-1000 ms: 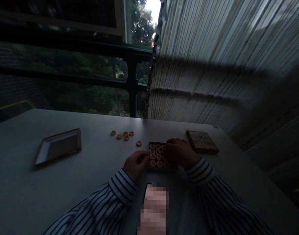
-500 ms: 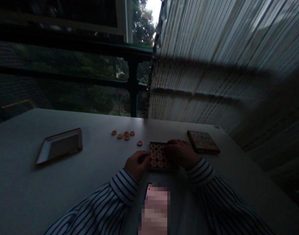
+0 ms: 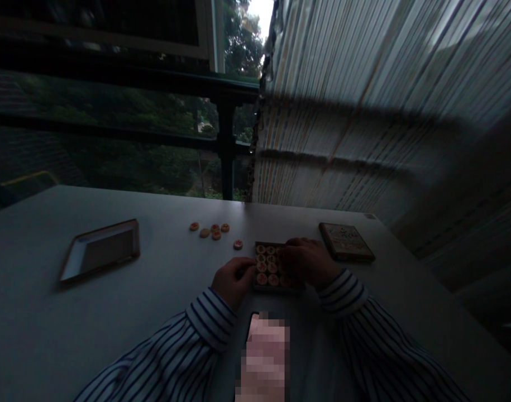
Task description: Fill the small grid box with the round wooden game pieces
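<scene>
A shallow box of round xiangqi pieces lies in front of me, the pieces sitting in rows with red or dark characters on them. At its left wall, my left hand has thumb and forefinger closed on the edge. My right hand covers the box's right side with curled fingers. Its fingertips are in shadow, so whatever they hold is hidden. One loose xiangqi piece rests on the table just beyond my left hand.
Several more loose pieces are grouped farther back on the white table. An upturned lid or tray lies at left, a flat printed box at right. Between my forearms is a pixelated phone. A railing and striped curtain stand behind.
The whole view has shifted very slightly. Both hands keep their places at the box, and the loose pieces have not moved on the table.
</scene>
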The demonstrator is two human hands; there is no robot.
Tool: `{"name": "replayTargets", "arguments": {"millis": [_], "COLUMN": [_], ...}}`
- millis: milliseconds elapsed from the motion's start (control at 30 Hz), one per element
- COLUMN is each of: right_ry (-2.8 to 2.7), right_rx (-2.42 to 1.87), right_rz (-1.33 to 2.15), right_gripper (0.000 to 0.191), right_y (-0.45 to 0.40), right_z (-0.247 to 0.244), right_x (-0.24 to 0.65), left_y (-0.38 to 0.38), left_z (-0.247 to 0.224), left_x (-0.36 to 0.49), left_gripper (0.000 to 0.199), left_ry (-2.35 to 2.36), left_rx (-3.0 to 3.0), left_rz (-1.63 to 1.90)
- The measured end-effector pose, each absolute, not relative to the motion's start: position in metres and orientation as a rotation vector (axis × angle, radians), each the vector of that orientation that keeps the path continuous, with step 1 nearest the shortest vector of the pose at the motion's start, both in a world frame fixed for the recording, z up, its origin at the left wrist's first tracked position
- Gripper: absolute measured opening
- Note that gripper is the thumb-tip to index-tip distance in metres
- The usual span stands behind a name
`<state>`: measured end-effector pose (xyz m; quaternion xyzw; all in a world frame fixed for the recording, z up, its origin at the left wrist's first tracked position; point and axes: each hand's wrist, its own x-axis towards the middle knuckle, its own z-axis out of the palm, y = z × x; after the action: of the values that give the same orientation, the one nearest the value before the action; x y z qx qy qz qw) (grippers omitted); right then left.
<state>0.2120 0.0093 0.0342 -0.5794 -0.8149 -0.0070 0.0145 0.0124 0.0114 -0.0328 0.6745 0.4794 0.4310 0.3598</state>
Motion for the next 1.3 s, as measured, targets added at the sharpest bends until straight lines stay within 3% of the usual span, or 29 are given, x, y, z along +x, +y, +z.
{"name": "replayTargets", "arguments": {"millis": [1300], "right_ry": [-2.563], "right_rx": [-1.740], "right_rz": [0.029], "right_gripper": [0.027], "right_y": [0.010], "right_z": [0.036], "right_x": [0.213], "left_y": [0.011], "left_z": [-0.029], "left_x": [0.012], "left_gripper": [0.019], "left_ry": [1.229], "left_rx": [1.749], "left_rz": [1.122]}}
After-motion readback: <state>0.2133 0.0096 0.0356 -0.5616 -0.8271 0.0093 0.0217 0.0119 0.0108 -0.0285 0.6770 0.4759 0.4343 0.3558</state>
